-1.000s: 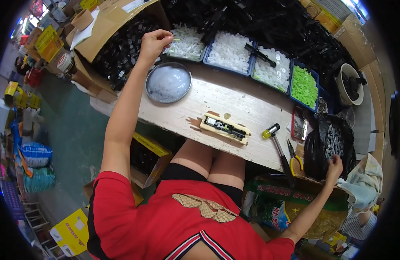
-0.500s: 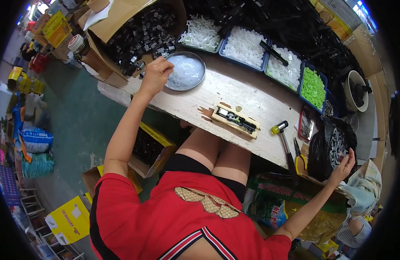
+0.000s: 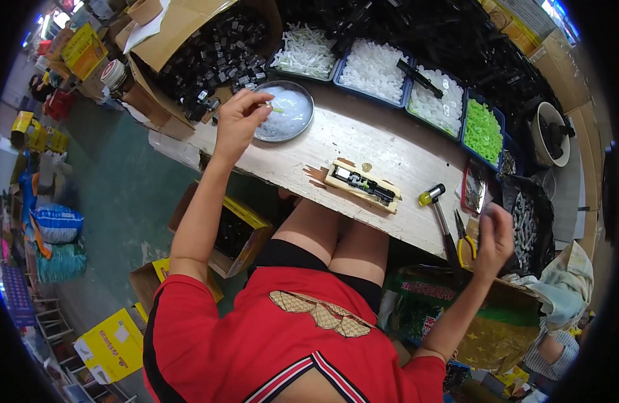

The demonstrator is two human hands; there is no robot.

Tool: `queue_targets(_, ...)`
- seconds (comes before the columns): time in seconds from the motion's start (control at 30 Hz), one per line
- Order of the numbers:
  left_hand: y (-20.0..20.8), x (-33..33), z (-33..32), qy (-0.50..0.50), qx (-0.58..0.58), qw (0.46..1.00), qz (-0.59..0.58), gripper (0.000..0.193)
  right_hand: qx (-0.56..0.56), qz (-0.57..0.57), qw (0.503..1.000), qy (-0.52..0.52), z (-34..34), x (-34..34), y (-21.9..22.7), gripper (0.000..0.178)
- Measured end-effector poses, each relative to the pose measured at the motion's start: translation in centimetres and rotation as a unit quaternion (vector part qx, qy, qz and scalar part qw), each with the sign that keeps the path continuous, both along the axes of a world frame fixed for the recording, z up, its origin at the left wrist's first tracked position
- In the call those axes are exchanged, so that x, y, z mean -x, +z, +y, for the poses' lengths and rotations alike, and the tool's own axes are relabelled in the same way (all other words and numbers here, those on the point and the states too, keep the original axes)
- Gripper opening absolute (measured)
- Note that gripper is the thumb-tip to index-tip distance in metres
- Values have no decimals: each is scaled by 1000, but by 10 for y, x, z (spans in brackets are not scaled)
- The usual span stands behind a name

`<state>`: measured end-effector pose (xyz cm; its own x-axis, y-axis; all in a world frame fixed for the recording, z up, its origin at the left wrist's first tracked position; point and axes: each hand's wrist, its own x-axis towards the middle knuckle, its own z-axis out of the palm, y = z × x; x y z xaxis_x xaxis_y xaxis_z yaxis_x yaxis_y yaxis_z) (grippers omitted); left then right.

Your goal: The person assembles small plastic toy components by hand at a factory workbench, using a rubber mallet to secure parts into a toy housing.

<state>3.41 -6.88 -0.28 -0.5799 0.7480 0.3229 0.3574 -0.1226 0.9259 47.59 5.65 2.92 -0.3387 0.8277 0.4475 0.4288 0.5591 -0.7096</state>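
My left hand (image 3: 237,127) is closed in a pinch at the near left rim of a round metal dish (image 3: 312,115) of whitish, translucent grease. A small yellow-green plastic piece (image 3: 277,109) sticks out from its fingertips over the dish. My right hand (image 3: 496,236) hovers beside a black plastic bag (image 3: 543,232) of small grey metal parts, its fingers curled and smeared by motion; whether they hold anything is unclear. Between the hands, on the bench (image 3: 282,164), a wooden fixture (image 3: 343,188) cradles a black assembly (image 3: 366,183) with a white block and metal bits.
A hammer (image 3: 441,215) with a yellow head and yellow-handled pliers (image 3: 466,245) lie near my right hand. Trays of white pieces (image 3: 373,70) and green pieces (image 3: 483,131) line the back. A cardboard box (image 3: 155,111) of black parts stands left, a red-rimmed box (image 3: 473,188) right.
My right hand has pulled away from the black bag, moving left and up, and its fingers have curled. My left hand has shifted slightly, still pinching over the dish.
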Motion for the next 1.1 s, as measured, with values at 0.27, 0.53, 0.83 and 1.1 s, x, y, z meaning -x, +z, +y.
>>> queue_targets(0.27, -3, -83, 7, -223, -21, 949, -220, 9, -25, 5, 983, 181, -37, 132, -18, 19)
queue_targets(0.53, -10, -107, 14, -306, -14, 925, -225, 13, -28, -8, 981, 192, -34, 139, -20, 18)
queue_targets(0.83, -8, -113, 13, -267, 0, 962, -55, 16, -56, -38, 975, 212, -33, 137, -21, 19)
queue_targets(1.1, -14, -124, 14, -280, -55, 956, 72, 16, 210, -12, 948, 240, -32, 133, -26, 19)
